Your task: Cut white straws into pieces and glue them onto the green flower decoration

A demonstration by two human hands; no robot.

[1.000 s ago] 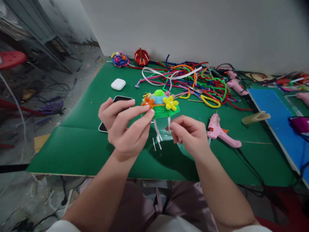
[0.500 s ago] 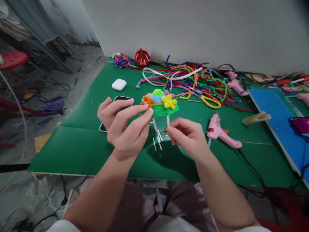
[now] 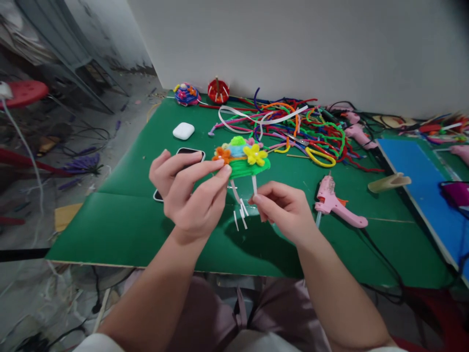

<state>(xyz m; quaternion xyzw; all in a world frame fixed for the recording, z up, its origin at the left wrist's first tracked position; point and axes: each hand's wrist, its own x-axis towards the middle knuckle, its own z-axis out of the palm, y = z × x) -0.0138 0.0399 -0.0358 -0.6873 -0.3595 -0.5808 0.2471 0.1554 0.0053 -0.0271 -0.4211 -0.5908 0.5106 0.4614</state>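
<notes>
Pinching the green craft (image 3: 245,159) by its left edge, the left hand (image 3: 190,195) holds it above the green table (image 3: 120,215); the right hand (image 3: 284,208) grips a white strip (image 3: 254,185) hanging beneath, a pink glue gun (image 3: 335,203) lying near

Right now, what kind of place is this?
Probably a craft workshop: pipe cleaners and a glue gun lie on the green table; the left hand holds a flower ornament, the right hand its white strip.
</notes>
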